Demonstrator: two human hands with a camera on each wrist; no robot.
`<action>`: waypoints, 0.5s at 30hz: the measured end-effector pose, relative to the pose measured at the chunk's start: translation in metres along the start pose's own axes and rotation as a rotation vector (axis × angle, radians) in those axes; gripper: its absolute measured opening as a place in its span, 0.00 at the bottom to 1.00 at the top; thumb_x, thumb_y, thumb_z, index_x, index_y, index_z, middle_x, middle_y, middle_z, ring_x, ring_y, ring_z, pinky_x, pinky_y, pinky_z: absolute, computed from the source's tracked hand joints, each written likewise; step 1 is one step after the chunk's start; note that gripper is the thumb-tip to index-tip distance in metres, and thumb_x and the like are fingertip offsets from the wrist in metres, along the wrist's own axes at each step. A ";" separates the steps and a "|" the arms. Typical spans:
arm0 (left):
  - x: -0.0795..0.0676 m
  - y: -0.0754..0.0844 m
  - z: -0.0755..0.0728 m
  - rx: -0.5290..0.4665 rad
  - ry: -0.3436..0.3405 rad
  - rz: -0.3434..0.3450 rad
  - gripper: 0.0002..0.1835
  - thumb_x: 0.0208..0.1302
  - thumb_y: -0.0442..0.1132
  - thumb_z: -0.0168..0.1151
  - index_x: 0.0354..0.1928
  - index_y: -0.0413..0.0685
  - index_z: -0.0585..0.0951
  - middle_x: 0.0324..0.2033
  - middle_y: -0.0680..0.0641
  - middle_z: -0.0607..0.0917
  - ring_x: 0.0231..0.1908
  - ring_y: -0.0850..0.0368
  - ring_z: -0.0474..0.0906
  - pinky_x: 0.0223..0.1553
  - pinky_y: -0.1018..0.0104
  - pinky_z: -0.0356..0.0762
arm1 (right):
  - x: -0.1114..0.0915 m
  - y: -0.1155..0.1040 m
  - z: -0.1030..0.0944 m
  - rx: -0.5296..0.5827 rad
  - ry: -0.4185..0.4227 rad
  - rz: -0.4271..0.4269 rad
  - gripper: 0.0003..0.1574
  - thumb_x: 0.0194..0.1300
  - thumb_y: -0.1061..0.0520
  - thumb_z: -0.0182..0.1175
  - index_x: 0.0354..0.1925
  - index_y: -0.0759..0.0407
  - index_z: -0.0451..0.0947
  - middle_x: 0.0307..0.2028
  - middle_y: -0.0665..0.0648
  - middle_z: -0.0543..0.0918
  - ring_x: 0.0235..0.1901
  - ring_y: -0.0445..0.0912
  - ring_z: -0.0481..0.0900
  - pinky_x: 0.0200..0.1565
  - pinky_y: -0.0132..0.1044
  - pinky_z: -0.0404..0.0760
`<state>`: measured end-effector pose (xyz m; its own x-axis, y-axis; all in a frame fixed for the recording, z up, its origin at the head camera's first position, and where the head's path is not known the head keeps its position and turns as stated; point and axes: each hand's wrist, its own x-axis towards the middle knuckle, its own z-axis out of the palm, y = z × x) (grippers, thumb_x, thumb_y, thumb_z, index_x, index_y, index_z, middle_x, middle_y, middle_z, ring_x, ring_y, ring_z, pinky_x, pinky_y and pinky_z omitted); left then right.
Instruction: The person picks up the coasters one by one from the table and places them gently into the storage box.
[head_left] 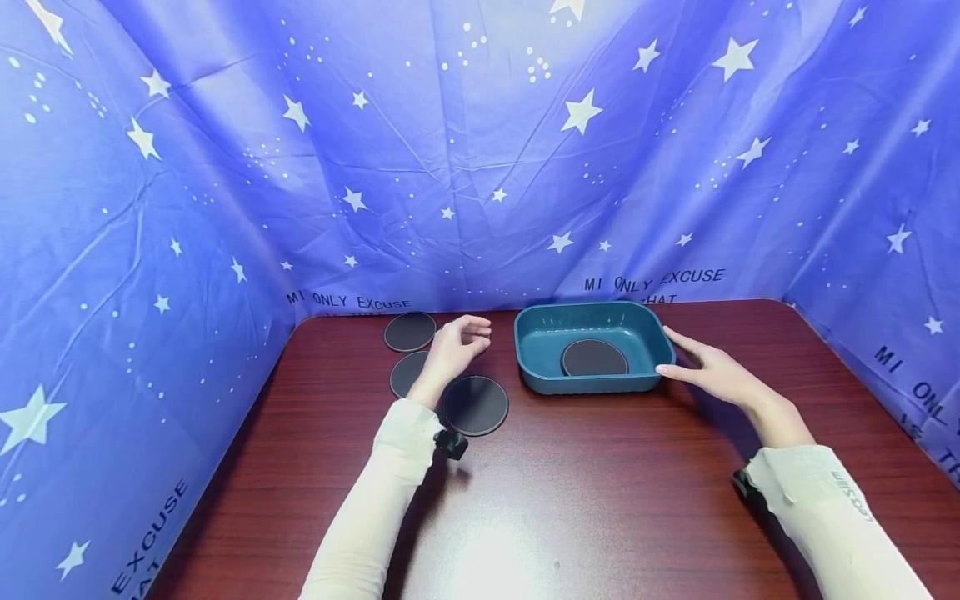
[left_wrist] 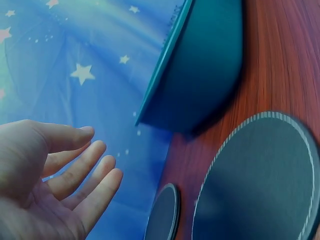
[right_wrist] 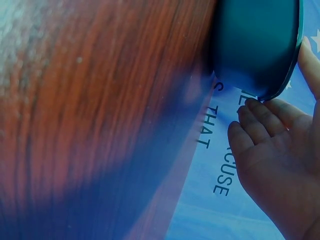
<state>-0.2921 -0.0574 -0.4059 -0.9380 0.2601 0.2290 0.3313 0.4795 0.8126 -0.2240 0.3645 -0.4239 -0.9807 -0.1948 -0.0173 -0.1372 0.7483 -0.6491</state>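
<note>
My left hand (head_left: 454,348) hovers above the table beside several black round coasters, its fingers loosely bent and nothing between them. Coasters lie at the back (head_left: 409,332), partly under the hand and wrist (head_left: 408,372), and in front (head_left: 476,406); pale stitching edges the large coaster (left_wrist: 260,185) in the left wrist view. A teal rectangular dish (head_left: 592,384) stands to the right, with one black coaster (head_left: 595,357) flat inside. At the dish's right end is my right hand (head_left: 712,372), fingers and thumb extended and spread, touching the rim. In the right wrist view its fingertips (right_wrist: 248,107) meet the dish's end.
The dark red wood-grain table (head_left: 585,483) reflects light near its front. Blue cloth (head_left: 450,150) with white stars and printed lettering hangs behind the table and along both sides. A small black device (head_left: 452,444) is strapped at the left wrist.
</note>
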 end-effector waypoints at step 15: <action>-0.024 -0.043 -0.040 0.023 0.094 -0.069 0.18 0.62 0.28 0.65 0.54 0.35 0.81 0.46 0.36 0.88 0.47 0.42 0.87 0.52 0.54 0.84 | 0.000 0.000 0.000 0.021 -0.012 -0.001 0.54 0.69 0.41 0.61 0.79 0.59 0.46 0.76 0.71 0.53 0.74 0.72 0.50 0.68 0.72 0.55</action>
<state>-0.2878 -0.1176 -0.4250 -0.9637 0.1464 0.2234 0.2671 0.5131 0.8157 -0.2237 0.3645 -0.4235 -0.9788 -0.2031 -0.0252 -0.1353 0.7347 -0.6648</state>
